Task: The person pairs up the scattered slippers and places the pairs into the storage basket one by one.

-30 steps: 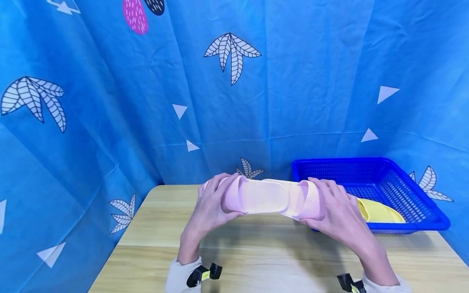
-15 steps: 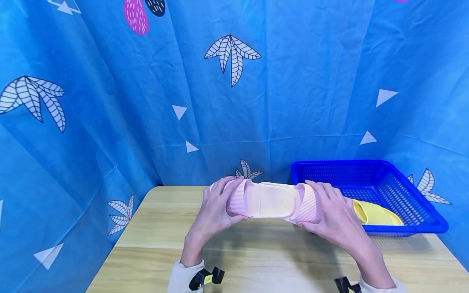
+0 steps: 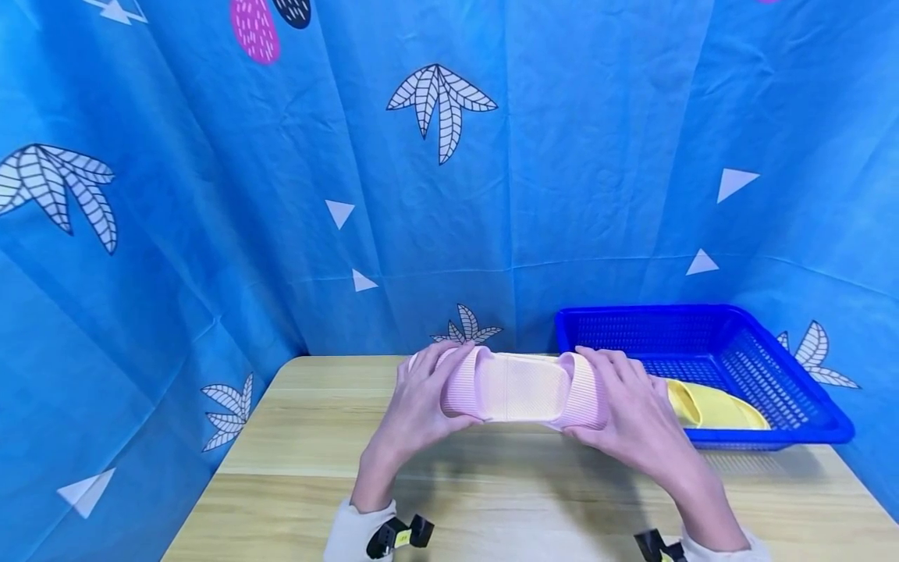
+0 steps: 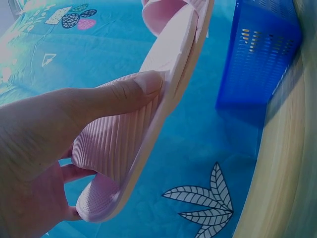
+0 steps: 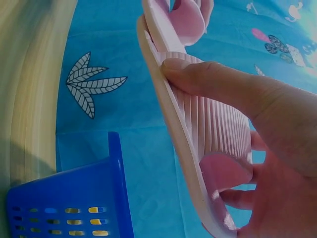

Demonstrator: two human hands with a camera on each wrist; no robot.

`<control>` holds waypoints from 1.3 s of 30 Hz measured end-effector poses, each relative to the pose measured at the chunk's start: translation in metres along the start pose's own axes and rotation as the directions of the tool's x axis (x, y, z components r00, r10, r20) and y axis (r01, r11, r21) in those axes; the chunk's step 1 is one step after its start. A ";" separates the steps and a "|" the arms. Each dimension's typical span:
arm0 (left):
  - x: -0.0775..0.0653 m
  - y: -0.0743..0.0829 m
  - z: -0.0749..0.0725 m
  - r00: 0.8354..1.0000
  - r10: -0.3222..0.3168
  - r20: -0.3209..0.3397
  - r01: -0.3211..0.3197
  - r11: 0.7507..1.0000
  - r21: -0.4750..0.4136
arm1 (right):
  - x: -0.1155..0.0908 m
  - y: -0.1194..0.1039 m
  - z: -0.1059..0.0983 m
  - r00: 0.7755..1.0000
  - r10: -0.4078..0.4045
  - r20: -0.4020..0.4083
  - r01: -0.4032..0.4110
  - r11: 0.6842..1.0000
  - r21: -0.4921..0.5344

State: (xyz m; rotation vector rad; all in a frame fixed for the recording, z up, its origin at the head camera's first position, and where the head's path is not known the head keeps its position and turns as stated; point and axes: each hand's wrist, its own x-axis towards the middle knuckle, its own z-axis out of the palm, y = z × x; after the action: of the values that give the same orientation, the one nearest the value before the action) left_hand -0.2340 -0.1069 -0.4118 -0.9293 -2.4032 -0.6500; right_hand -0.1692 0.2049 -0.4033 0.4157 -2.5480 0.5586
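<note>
Two pink slippers with ribbed straps overlap sole on sole above the table, their straps at opposite ends. My left hand [image 3: 417, 406] grips the left slipper [image 3: 463, 388] around its strap. In the left wrist view that hand's thumb lies across the strap of the slipper [image 4: 116, 144]. The right hand [image 3: 635, 406] holds the right slipper [image 3: 588, 394] the same way. Seen from the right wrist, the thumb presses the strap edge of that slipper [image 5: 213, 114], with fingers behind it.
A blue plastic basket [image 3: 649, 311] stands at the back right of the wooden table [image 3: 316, 445]. A yellow slipper [image 3: 726, 407] lies in it, partly behind my right hand. A blue patterned curtain [image 3: 442, 218] hangs behind the table.
Both hands have come closer together, and the two pink slippers overlap more than before. The grip of each hand is kept. The basket stays in place.
</note>
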 end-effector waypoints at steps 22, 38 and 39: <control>0.002 0.008 0.010 0.999 0.030 0.022 -0.029 0.999 -0.033 | -0.002 -0.008 0.005 0.999 0.000 0.033 0.000 1.000 -0.009; 0.002 0.016 0.017 0.998 -0.003 0.061 0.008 0.997 -0.082 | 0.000 -0.012 0.011 0.998 -0.037 0.049 0.036 0.999 0.022; 0.002 0.016 0.017 0.998 -0.004 0.060 0.009 0.997 -0.081 | 0.000 -0.013 0.011 0.998 -0.037 0.051 0.036 0.999 0.021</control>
State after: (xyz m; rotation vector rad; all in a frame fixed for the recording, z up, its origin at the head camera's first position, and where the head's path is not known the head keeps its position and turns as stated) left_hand -0.2282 -0.0853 -0.4202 -0.9881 -2.4494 -0.7362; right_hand -0.1690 0.1887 -0.4080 0.4884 -2.5797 0.5674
